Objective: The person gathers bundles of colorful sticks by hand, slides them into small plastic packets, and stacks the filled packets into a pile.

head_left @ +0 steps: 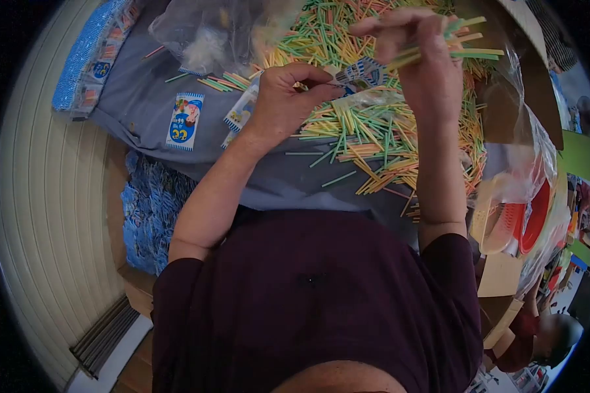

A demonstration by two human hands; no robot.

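The right hand (pixel 426 59) pinched a bundle of coloured sticks (pixel 462 47) above the pile (pixel 373 131) while the left hand (pixel 285 98) gripped a small packet (pixel 360 73) on the counter (pixel 144 98), apparently mid-filling; next, the sticks seemingly needed aligning with the packet's mouth.

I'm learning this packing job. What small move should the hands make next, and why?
Probably slide the sticks held in the right hand into the small packet that the left hand pinches: the bundle is raised just beside the packet, not yet in.

Small packing workshop: loose heap of coloured sticks (pixel 373 124) on grey cloth (pixel 144 105), stacked printed packets (pixel 151 209) left, cardboard boxes (pixel 498 275) right.
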